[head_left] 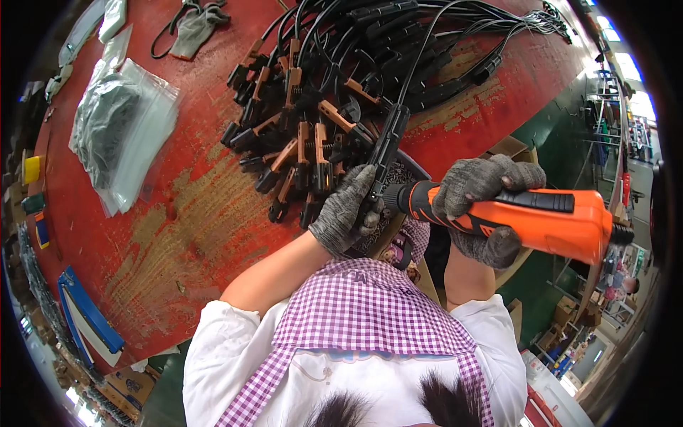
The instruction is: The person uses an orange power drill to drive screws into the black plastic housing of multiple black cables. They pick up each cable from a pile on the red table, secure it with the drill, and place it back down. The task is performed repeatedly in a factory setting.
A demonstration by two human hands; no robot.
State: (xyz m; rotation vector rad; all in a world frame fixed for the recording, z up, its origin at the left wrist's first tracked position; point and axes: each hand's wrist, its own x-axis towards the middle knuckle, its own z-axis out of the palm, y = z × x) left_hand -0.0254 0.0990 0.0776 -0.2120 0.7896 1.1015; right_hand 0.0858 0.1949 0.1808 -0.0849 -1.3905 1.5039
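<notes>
My left hand (343,212), in a grey knit glove, is closed around a long black handle (388,142) with a cable running from its far end. An orange and black power screwdriver (548,222) lies across my right hand (478,186), whose gloved fingers wrap round its body. The screwdriver's tip meets the side of the black handle beside my left fingers. Just beyond my left hand lies a heap of welding electrode holders (302,142) with copper-coloured jaws and black grips. Small screws (403,172) are partly visible behind the handle.
The worn red table (206,235) spreads to the left and far side. Clear plastic bags (124,135) lie at its left. A spare grey glove (199,30) and bundled black cables (491,32) are at the far side. A blue-edged frame (89,313) stands at the near left.
</notes>
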